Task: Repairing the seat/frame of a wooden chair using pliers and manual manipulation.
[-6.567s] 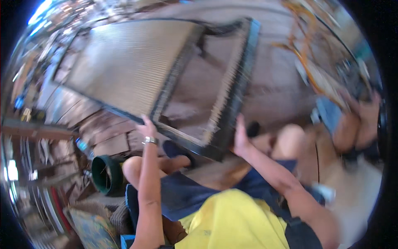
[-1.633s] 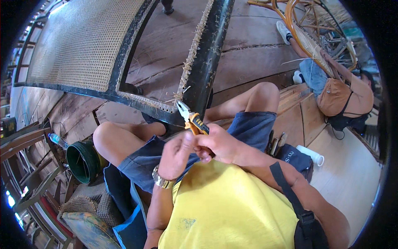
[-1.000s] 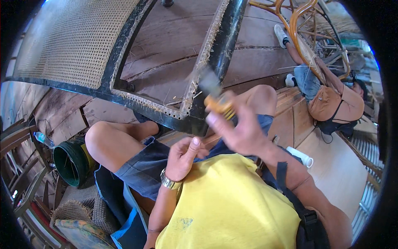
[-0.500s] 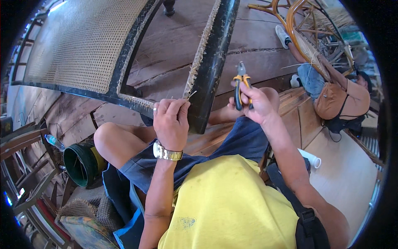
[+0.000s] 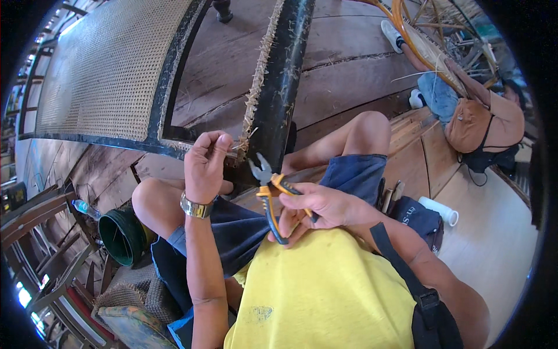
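A black wooden frame [image 5: 285,75] stands before me, with frayed cane [image 5: 256,87] along its inner edge and woven cane webbing [image 5: 110,70] filling its left section. My left hand [image 5: 206,166], wearing a metal watch [image 5: 196,207], is closed at the frame's near inner corner. From beside its thumb a thin pale strip [image 5: 236,146] pokes out, though the fingers hide most of it. Combination pliers [image 5: 273,192] with orange and black handles rest in my right hand [image 5: 317,206], over my lap. Their jaws are spread and point toward the corner, apart from it.
A co-worker [image 5: 482,125] bends over a bent-cane chair frame [image 5: 401,23] at the right. A dark green bucket [image 5: 119,238] and a plastic bottle [image 5: 86,208] are at the left. A white tube [image 5: 439,210] lies on a pale board [image 5: 482,232]. Dark floorboards [image 5: 354,75] stretch ahead.
My right hand has brought the pliers down and left, and their jaws have spread apart. My left hand has shifted left and turned thumb up. The frame appears further left in view.
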`<control>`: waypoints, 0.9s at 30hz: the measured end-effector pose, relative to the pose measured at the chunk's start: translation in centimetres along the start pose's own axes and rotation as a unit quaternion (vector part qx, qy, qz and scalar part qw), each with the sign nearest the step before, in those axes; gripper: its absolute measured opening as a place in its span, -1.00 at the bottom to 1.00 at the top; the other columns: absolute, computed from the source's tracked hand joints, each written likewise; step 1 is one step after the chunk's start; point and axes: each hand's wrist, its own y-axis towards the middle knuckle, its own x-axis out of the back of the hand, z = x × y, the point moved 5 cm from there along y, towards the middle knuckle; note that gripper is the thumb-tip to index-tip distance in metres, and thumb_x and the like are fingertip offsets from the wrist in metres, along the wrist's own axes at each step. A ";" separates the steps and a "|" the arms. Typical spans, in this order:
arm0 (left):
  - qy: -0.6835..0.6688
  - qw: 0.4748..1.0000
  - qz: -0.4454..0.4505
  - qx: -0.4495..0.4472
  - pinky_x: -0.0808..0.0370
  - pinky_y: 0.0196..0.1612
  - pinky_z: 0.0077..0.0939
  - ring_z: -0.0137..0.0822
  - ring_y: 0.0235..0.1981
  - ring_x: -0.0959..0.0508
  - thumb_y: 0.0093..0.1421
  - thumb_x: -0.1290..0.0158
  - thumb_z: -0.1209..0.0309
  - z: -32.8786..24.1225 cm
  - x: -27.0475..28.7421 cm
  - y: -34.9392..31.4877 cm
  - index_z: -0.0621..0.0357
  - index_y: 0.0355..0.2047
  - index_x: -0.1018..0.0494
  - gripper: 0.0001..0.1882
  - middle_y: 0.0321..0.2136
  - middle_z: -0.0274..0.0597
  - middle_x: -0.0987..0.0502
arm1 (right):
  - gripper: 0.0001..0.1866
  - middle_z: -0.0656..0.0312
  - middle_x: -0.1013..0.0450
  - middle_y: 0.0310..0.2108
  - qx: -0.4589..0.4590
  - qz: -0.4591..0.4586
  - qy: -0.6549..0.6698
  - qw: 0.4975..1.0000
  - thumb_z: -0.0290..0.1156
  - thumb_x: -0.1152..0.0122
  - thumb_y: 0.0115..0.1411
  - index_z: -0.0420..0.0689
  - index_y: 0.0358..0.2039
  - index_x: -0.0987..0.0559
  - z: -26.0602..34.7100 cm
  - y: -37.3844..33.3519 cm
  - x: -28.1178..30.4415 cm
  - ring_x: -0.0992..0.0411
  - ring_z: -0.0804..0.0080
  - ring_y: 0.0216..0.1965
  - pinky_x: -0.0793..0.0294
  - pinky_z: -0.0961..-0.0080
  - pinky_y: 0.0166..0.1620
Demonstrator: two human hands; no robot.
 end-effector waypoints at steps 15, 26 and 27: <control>0.080 0.990 -0.009 -0.119 -0.44 -0.01 -0.41 -0.20 -0.11 -0.53 0.32 0.02 0.49 -2.8 -1.4 -3.1 0.32 -0.18 -0.55 -0.81 -0.12 -0.08 -0.53 | -0.66 0.03 -0.57 -0.33 0.054 -0.044 0.012 0.997 -0.11 0.06 0.44 -0.13 -0.04 -0.43 -0.8 3.2 -0.7 -0.53 -0.03 -0.04 -0.57 -0.05 -0.02; 0.099 0.983 -0.050 -0.145 -0.46 0.04 -0.33 -0.11 0.00 -0.51 0.28 -0.02 0.46 -3.0 -1.8 -3.8 0.22 0.05 -0.46 -0.66 0.05 0.03 -0.45 | -0.69 0.19 -0.46 -0.47 0.117 -0.110 0.080 0.984 -0.15 -0.02 0.41 -0.16 -0.16 -0.49 -0.8 4.3 -0.9 -0.56 0.22 -0.33 -0.60 -0.03 -0.09; 0.100 0.983 -0.051 -0.143 -0.46 0.04 -0.33 -0.11 0.00 -0.51 0.28 -0.02 0.46 -2.9 -1.9 -3.9 0.22 0.05 -0.46 -0.66 0.05 0.03 -0.45 | -0.70 0.18 -0.47 -0.44 0.116 -0.128 0.092 0.981 -0.16 -0.04 0.40 -0.16 -0.16 -0.49 -1.0 4.2 -0.8 -0.55 0.24 -0.33 -0.62 0.04 -0.12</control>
